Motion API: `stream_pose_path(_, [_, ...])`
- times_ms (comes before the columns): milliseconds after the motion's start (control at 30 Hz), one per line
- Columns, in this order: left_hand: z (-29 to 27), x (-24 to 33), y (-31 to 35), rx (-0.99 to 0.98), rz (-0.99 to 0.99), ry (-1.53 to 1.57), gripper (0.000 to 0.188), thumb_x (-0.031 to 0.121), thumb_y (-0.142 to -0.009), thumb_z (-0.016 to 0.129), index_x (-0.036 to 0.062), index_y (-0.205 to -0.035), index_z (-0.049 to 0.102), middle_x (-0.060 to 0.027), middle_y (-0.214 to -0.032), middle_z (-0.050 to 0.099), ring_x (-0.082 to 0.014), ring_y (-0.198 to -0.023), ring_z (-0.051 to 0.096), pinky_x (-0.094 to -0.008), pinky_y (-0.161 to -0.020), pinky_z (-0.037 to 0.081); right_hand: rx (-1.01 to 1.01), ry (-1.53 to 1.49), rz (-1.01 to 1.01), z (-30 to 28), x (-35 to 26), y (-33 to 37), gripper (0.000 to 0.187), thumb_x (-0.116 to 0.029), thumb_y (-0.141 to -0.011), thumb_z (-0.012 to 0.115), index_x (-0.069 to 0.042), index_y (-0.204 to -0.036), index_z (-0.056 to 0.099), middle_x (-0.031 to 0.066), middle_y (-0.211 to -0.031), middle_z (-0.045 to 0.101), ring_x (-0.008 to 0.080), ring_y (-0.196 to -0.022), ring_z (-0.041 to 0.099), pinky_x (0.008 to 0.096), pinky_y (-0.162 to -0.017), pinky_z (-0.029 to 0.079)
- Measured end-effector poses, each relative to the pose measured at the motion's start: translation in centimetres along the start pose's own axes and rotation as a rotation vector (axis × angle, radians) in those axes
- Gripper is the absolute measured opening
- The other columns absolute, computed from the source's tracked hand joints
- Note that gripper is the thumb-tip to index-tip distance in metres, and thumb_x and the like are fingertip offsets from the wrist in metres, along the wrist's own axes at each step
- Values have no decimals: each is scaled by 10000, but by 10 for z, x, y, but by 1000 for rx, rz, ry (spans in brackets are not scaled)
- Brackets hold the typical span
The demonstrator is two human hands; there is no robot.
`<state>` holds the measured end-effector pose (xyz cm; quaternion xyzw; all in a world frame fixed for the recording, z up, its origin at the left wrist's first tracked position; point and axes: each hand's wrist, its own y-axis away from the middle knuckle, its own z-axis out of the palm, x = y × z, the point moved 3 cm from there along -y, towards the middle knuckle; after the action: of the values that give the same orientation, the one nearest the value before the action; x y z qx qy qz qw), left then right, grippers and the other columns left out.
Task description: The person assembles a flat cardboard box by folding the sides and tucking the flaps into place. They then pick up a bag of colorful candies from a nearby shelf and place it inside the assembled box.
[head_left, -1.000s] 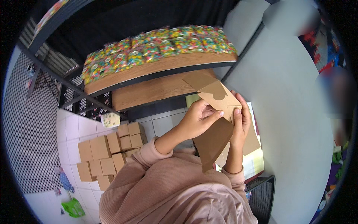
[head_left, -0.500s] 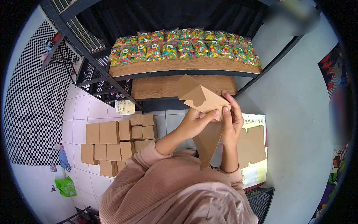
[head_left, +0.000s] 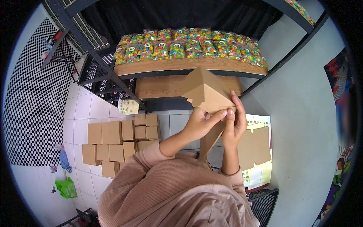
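Note:
A brown cardboard box, partly folded, is held up in front of me, with one long panel hanging down toward my lap. Under its near side, my left hand is closed on the board, thumb pressed along the edge. My right hand grips the right corner, its thumb beside the left thumb and its fingers behind the panel. Flat brown cardboard blanks lie to the right of my right forearm, on yellowish printed sheets.
Folded brown boxes stand grouped on the white tiled floor at left. Ahead, a wooden shelf carries several clear bags of colourful pieces. A black crate sits low at right. A green plastic bag lies far left.
The box has tilted; its far side panel now stands against the near one, and the notched flap has swung down and left. My left thumb has shifted right, next to the right thumb.

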<state>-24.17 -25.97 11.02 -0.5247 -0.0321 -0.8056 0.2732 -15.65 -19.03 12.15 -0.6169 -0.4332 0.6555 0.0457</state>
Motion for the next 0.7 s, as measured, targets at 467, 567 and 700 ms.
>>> stream_pose_path(467, [-11, -19, 16, -37, -50, -48, 301, 38, -843, 555, -6, -1130, 474, -65, -1068, 563, -117, -977, 534, -271, -824, 443, 227, 25, -87, 14, 23, 41, 270, -60, -873, 419, 58, -1106, 489, 213, -1134, 537, 354, -1121, 472, 437, -965, 338])
stream_pose_path(567, [-19, -23, 23, -106, -131, -106, 307, 57, -837, 572, 0, -1125, 482, -54, -1049, 567, -111, -957, 537, -272, -803, 452, 207, -34, 29, 15, 33, 54, 295, -126, -877, 435, 53, -1106, 485, 197, -1086, 552, 317, -1067, 502, 407, -935, 353])
stream_pose_path(700, [-35, -25, 35, -297, -210, -301, 312, 86, -810, 599, -17, -1087, 498, -67, -1003, 584, -121, -892, 554, -277, -761, 469, 54, -67, 118, -10, 37, 41, 349, -193, -867, 454, 40, -1125, 479, 178, -1051, 541, 278, -1032, 500, 383, -899, 357])
